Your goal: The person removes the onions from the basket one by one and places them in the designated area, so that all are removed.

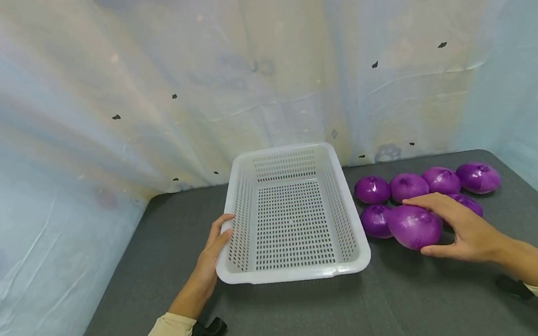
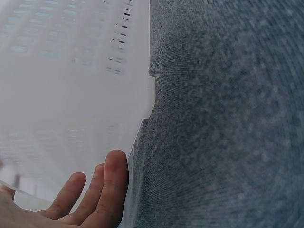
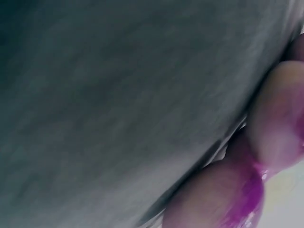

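A white perforated plastic basket [image 1: 294, 272] stands at the middle of the dark cloth-covered table, with nothing inside it. My left hand [image 1: 211, 255] holds its left rim; in the left wrist view, fingers [image 2: 114, 183] lie against the basket's outer wall [image 2: 66, 95]. To the right of the basket, my right hand [image 1: 466, 231] grips a glossy purple onion [image 1: 415, 227] from its right side, slightly in front of the others. Several more purple onions [image 1: 409, 186] lie in two rows behind it. Rounded, blurred purple onions [image 3: 218, 194] show at the right wrist view's lower right.
Grey cloth covers the table [image 1: 292, 320]. Behind it hangs a pale patterned sheet [image 1: 261, 83], which also runs along the left and right sides. A black wrist strap [image 1: 209, 333] sits at the left sleeve.
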Action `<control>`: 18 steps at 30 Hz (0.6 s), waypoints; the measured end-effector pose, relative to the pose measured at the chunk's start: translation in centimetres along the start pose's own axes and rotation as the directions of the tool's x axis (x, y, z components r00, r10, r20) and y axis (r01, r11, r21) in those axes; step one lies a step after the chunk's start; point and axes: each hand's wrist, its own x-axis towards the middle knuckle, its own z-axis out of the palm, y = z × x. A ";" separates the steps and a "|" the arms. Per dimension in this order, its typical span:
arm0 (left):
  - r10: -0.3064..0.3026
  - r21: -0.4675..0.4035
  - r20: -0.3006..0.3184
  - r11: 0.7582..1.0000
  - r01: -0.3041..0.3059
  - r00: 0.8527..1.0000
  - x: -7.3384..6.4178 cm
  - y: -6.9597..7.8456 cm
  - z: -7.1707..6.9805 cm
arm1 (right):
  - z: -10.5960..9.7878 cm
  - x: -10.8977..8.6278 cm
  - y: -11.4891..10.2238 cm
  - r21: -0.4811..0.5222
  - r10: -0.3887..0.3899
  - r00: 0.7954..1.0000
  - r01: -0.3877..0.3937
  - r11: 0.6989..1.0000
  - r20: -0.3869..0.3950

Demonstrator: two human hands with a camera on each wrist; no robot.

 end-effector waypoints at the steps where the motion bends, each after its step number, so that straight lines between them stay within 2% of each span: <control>1: 0.000 0.001 -0.002 1.000 0.000 1.000 0.0 0.0 0.0 | -0.1 -0.2 0.2 -0.007 -0.001 1.000 0.001 1.000 -0.002; 8: -0.003 0.005 -0.007 1.000 0.003 1.000 0.0 -0.1 0.0 | -1.1 -0.8 0.8 -0.054 -0.008 0.999 0.006 0.999 -0.032; 15: -0.001 -0.005 -0.004 1.000 0.001 1.000 0.1 -0.1 0.0 | -2.3 -1.5 1.3 -0.165 0.062 0.998 -0.058 0.985 0.016; 18: 0.000 -0.009 -0.005 1.000 0.000 1.000 0.2 -0.1 0.0 | -2.8 -2.0 1.7 -0.171 0.099 0.995 -0.096 0.981 0.009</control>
